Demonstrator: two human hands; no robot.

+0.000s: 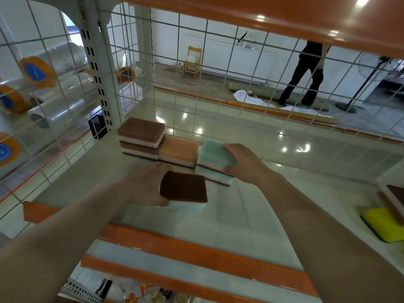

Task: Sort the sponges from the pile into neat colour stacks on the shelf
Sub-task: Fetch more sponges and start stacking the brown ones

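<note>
On the white shelf (273, 193), a stack of two brown sponges (141, 136) stands at the back left, with an orange sponge (178, 150) beside it. Right of that lies a teal sponge (215, 177) with another teal sponge (215, 153) on top, skewed. My right hand (242, 164) grips that upper teal sponge by its right end. My left hand (146, 186) holds a sponge (183, 187) with its dark brown scouring side up and a teal layer underneath, just in front of the stacks.
A yellow sponge (383, 224) and brown sponges (395, 197) lie at the shelf's right edge. A wire grid (218, 73) closes the back and left side. An orange shelf (284, 16) hangs overhead. Film rolls (37, 72) sit left. A person (306, 73) stands beyond the grid.
</note>
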